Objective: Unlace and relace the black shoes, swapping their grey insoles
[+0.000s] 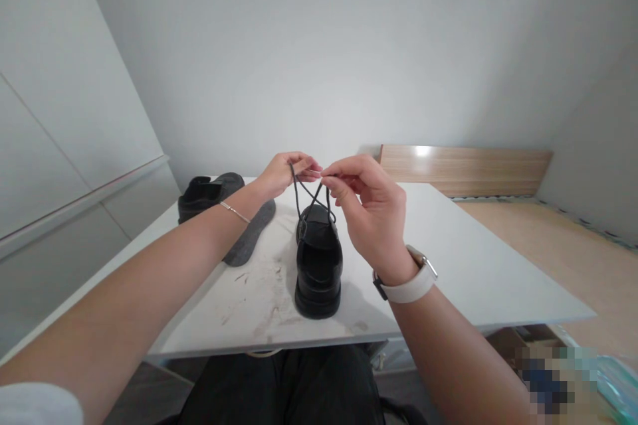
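Observation:
A black shoe [319, 285] stands on the white table in front of me, its heel towards me. Dark shoelaces [312, 198] rise from its front and cross in the air above it. My left hand [294, 171] is closed on a lace, which loops over the thumb side. Opposite it, my right hand [366, 202] pinches a lace between thumb and index finger. The fingertips of both hands almost meet above the shoe's toe.
On the left of the table [428, 265] are another black shoe [202, 196] and a dark grey insole [249, 239], partly behind my left forearm. Brownish dirt marks [272, 305] lie near the front edge. A wooden board [463, 169] stands at the back right, against the wall.

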Demonstrator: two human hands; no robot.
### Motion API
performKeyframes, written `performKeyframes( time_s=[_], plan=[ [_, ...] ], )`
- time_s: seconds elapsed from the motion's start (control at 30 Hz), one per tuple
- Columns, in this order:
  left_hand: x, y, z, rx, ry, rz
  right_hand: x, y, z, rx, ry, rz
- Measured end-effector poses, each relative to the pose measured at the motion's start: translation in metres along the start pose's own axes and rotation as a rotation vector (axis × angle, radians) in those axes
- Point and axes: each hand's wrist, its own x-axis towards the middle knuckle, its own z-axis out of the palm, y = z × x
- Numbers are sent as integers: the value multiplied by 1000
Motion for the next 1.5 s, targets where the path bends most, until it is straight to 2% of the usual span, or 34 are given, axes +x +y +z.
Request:
performKeyframes(
  time_s=[0.07, 0.13, 0.23, 0.33, 0.5, 0.6, 0.73, 0.97, 1.07, 1.17, 1.27, 1.37, 1.43, 1.5],
  plan=[
    [-4, 3, -1, 126, -47, 34, 3, -2, -1, -12, 23, -24],
    [-6, 7, -5, 355, -55, 32, 7, -6, -3, -32, 49, -64],
    [-10, 4, -13, 522, -19, -149, 18, -14, -6, -87, 72, -111],
    [-16, -11, -16, 422, -47, -341, 29, -21, -9, -122, 59, -133],
    [-24, -35, -7, 175, -31, -355, 41, -26, -9, -145, 9, -153],
    [-22, -35, -1, 92, -51, -386, 44, -27, -11, -155, -16, -183],
    [-18, -29, 5, 105, -98, -442, 47, -28, -14, -149, -29, -228],
    [-20, -17, 14, -83, -280, -343, 51, -31, -15, -172, -79, -232],
    [-27, -10, 11, -66, -419, -303, 57, -28, -17, -193, -69, -226],
    [-36, -4, 6, 48, -544, -242, 69, -27, -21, -226, -40, -227],
    [-46, 1, 7, 98, -559, -210, 85, -28, -26, -259, 6, -247],
    [-57, 7, 19, 75, -570, -198, 101, -32, -28, -217, 21, -297],
    [-64, 8, 31, 151, -497, -165, 111, -35, -28, -165, -5, -306],
    [-69, 5, 44, 262, -364, -142, 119, -39, -26, -152, -23, -272]
  ],
)
